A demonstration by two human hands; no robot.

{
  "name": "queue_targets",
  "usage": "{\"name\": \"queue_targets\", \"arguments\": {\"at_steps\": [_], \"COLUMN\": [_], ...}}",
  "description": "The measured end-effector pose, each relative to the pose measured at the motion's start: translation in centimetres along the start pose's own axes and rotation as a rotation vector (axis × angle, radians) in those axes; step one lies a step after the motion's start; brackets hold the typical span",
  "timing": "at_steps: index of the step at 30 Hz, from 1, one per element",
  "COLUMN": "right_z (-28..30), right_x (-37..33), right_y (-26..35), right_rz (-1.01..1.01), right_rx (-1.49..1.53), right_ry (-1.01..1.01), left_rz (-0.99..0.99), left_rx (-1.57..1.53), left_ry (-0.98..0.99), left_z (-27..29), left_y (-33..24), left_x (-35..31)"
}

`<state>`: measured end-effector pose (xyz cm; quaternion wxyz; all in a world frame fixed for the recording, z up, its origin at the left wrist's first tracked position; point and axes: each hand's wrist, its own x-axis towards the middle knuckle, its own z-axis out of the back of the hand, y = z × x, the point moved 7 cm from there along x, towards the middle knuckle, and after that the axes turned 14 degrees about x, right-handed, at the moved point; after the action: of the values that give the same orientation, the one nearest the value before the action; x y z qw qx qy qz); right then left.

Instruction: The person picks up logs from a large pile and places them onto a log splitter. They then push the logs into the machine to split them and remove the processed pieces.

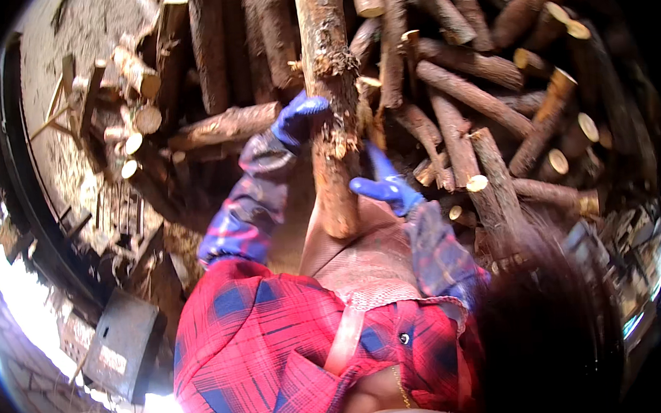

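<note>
Dozens of logs filled the pile point(475, 95) ahead of you, crossing at odd angles, so each seemed to lean on its neighbours. Your log point(342, 103) pointed lengthwise away from you, its near end over your apron point(379, 260), perhaps to keep its weight close. Your blue-gloved left hand point(300, 120) curled against its left side, likely steadying it. Your right hand point(391, 187) stood wide opposite, thumb spread from fingers; whether it bore weight, I couldn't tell.
</note>
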<state>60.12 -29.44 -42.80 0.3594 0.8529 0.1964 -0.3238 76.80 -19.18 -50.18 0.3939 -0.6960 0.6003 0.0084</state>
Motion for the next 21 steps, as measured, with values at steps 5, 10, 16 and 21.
{"name": "queue_targets", "arguments": {"at_steps": [5,10,16,21], "right_z": [-1.6,2.2,4.6,3.6], "right_x": [-10.6,-23.1,-35.3,-42.1], "right_y": [5.3,7.2,2.0,1.5], "right_rz": [0.161,0.444,0.587,0.818], "right_rx": [0.232,-0.882,-0.171,0.015], "right_ry": [0.071,-0.588,-0.267,-0.148], "left_rz": [-0.189,-0.238,-0.259,-0.326], "left_rx": [-0.375,-0.046,-0.094,0.136], "left_ry": [0.157,-0.1,0.163,0.308], "left_z": [-14.7,-22.7,-36.5,-48.5], "left_y": [-0.5,-0.2,5.0,3.8], "left_x": [1.8,-0.4,-3.1,-9.7]}}
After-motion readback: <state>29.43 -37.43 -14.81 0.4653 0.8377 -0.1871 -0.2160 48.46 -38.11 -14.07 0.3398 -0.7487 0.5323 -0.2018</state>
